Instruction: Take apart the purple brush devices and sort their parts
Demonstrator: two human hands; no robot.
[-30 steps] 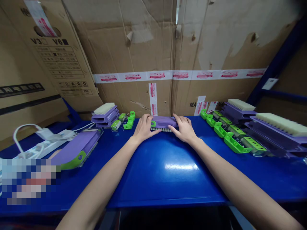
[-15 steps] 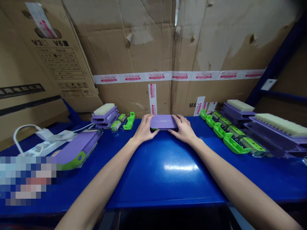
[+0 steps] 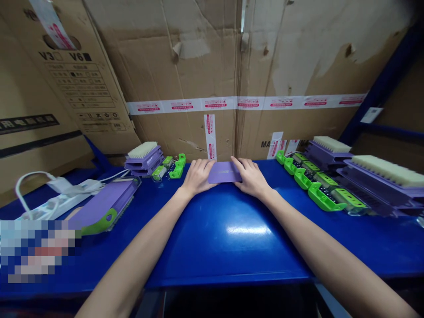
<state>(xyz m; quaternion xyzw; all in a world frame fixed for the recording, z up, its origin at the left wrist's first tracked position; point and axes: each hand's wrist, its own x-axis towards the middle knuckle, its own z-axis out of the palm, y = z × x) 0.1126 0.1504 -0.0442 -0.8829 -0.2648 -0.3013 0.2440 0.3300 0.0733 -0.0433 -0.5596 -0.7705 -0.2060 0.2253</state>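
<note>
Near the back of the blue table (image 3: 232,247), a flat purple plastic casing (image 3: 225,172) with small pale lettering sits between both hands, its broad face towards me. My left hand (image 3: 198,176) grips its left end, fingers over the far side and thumb along the near edge. Around the right end, my right hand (image 3: 250,176) is closed the same way, with its index finger near the upper corner. The casing's underside and far side are hidden.
Left are a purple-and-green brush (image 3: 106,203), a white power strip (image 3: 49,207) and stacked purple shells (image 3: 144,163). On the right stand green end pieces (image 3: 321,198), clear-and-green parts (image 3: 347,198) and purple shells with pale bristle pads (image 3: 391,170). Cardboard (image 3: 185,75) walls the back.
The purple casing has tilted, and its green lower edge no longer shows. My left hand has shifted slightly left; both hands keep hold. The surrounding parts stay in place.
</note>
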